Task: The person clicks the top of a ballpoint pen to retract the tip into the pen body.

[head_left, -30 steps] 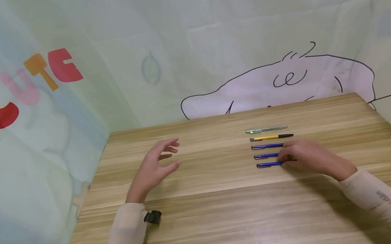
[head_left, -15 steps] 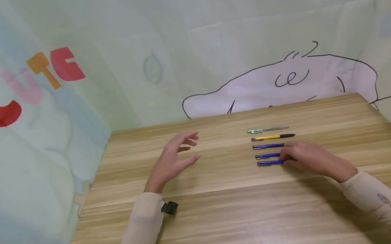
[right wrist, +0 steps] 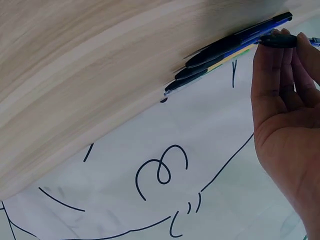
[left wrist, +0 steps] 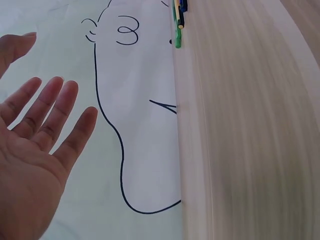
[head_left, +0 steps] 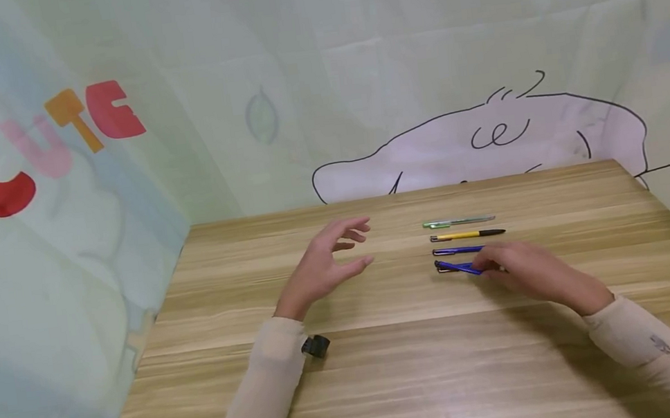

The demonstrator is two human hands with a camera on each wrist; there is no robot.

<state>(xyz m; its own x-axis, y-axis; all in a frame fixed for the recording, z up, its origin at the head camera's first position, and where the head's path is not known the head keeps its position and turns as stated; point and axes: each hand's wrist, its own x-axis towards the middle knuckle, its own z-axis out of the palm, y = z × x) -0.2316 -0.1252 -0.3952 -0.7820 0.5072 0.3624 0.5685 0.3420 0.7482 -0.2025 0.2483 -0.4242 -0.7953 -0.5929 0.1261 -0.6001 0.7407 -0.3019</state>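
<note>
My right hand [head_left: 531, 275] pinches a blue pen [head_left: 466, 269] between thumb and fingers at its black grip [right wrist: 278, 41]. That pen is tilted and overlaps a second blue pen in the head view. Farther back, one more blue pen [head_left: 456, 250] lies flat, its right end covered by the hand. Beyond it lie a yellow pen [head_left: 464, 236] with a black grip and a clear pen [head_left: 465, 221] with a green end, roughly parallel. My left hand [head_left: 323, 266] hovers left of the pens, fingers spread and holding nothing; its palm [left wrist: 30, 165] shows in the left wrist view.
The wooden table [head_left: 394, 383] meets a printed cloth backdrop [head_left: 357, 81] along its back edge. A small black device [head_left: 316, 346] sits at the left sleeve's cuff.
The nearest blue pen has been picked up by my right hand and tilted over the pen behind it. My left hand has moved steadily rightward toward the pens.
</note>
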